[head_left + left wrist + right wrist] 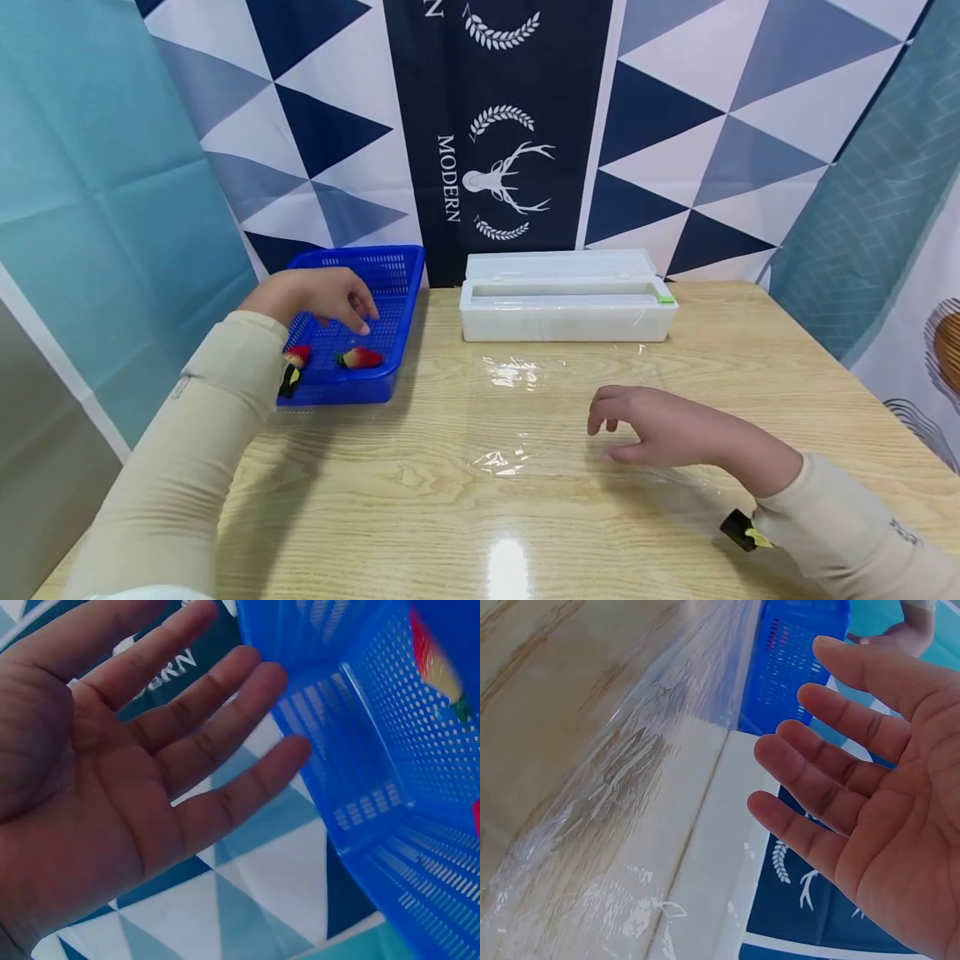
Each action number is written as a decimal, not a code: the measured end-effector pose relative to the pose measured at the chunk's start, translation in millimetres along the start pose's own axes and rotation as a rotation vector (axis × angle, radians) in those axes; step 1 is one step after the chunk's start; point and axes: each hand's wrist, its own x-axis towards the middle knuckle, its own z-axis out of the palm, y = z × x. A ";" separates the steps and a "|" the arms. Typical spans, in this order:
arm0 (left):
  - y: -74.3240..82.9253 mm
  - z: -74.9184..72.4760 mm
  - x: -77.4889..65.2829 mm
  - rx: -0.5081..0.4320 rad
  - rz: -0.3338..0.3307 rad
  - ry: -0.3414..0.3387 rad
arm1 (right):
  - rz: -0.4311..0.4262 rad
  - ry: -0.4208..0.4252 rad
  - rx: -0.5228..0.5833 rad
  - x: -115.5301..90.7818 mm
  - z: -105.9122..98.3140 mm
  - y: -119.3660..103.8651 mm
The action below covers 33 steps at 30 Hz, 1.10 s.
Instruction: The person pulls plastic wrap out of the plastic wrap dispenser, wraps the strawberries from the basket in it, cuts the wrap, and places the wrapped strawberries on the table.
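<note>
My left hand [322, 296] hovers over a blue plastic basket [405, 333], fingers loosely bent and holding nothing. Inside the basket lie a strawberry [360, 358] near the front and another strawberry [297, 356], partly hidden by my wrist. The left wrist view shows the bare palm beside the basket, with a strawberry [442, 671] at the right. Over the table my right hand [667, 425] is held above a sheet of clear plastic wrap [510, 417], its fingers relaxed and nothing in them. The wrap extends forward to a white wrap dispenser box [570, 321] with its lid raised.
A wooden table [390, 517] carries everything. Behind it hangs a patterned cloth [495, 100], with teal cloth [90, 167] at the left. A small green piece [666, 299] sits at the dispenser's right end. Dark tabs [738, 529] hang at the sleeves.
</note>
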 end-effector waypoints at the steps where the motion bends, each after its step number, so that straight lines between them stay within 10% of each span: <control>1: -1.1 -2.3 3.8 -0.029 -0.034 -0.020 | -0.001 0.001 0.001 -0.1 -0.2 0.2; 7: -11.2 -10.3 23.4 -0.194 -0.203 -0.091 | -0.015 -0.001 0.009 -1.4 -1.6 -0.4; 15: -43.9 -11.4 41.2 -0.387 -0.268 -0.168 | 0.018 -0.025 0.036 -0.7 1.8 0.4; 33: -69.5 24.4 57.3 -0.653 -0.737 -0.118 | 0.056 -0.016 0.052 0.1 -3.3 5.2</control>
